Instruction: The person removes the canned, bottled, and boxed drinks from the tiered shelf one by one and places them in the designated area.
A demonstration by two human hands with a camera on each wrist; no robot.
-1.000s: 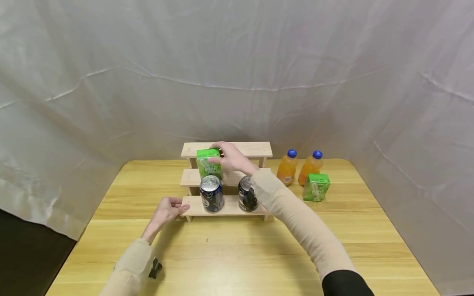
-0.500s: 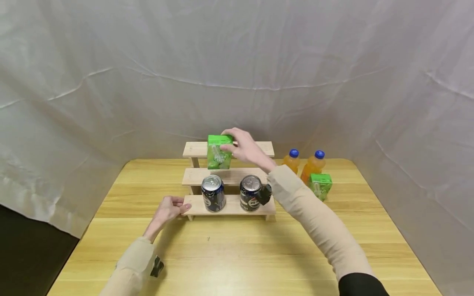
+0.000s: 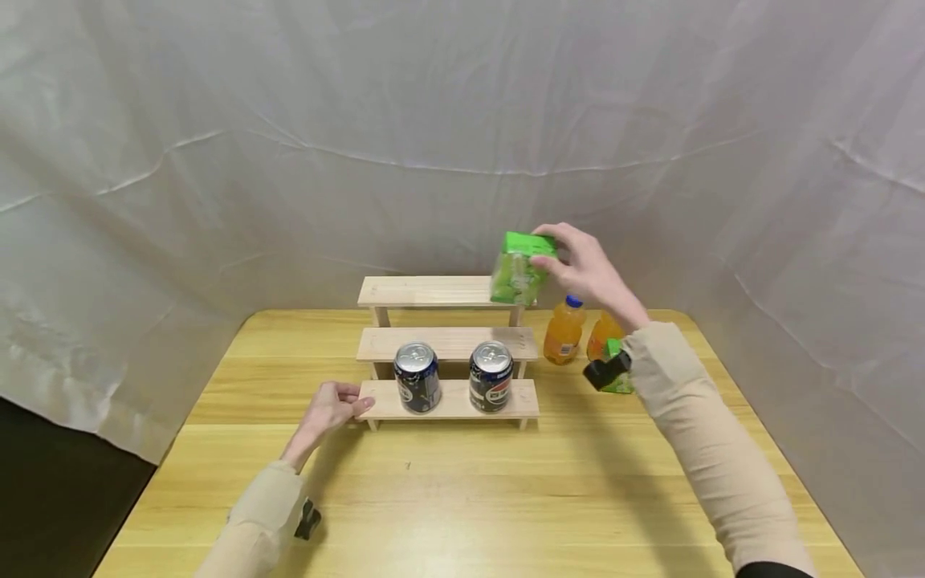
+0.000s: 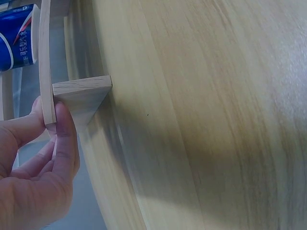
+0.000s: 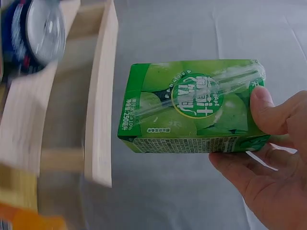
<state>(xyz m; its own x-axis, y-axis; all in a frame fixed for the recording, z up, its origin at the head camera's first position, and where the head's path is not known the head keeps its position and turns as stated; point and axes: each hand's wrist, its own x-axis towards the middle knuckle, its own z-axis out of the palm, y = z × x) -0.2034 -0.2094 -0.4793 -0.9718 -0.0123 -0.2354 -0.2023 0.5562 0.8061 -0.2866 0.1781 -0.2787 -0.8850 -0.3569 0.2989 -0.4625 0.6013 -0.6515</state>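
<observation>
A three-tier wooden shelf stands on the table. My left hand pinches the left end of its lowest board, thumb on one face and fingers on the other, as the left wrist view shows. In the air by the top board's right end, my right hand holds a green juice box between thumb and fingers. The right wrist view shows the juice box gripped near one end, with its straw along the side. Two dark blue soda cans, a left can and a right can, sit upright on the lowest board.
Right of the shelf stand two orange juice bottles with blue caps, a nearer-shelf bottle and a partly hidden bottle. Another green juice box is mostly behind the right wrist. A grey curtain hangs behind and beside the table.
My right hand has lifted the green juice box off the middle board and carried it up and to the right. My left hand stays on the lowest board.
</observation>
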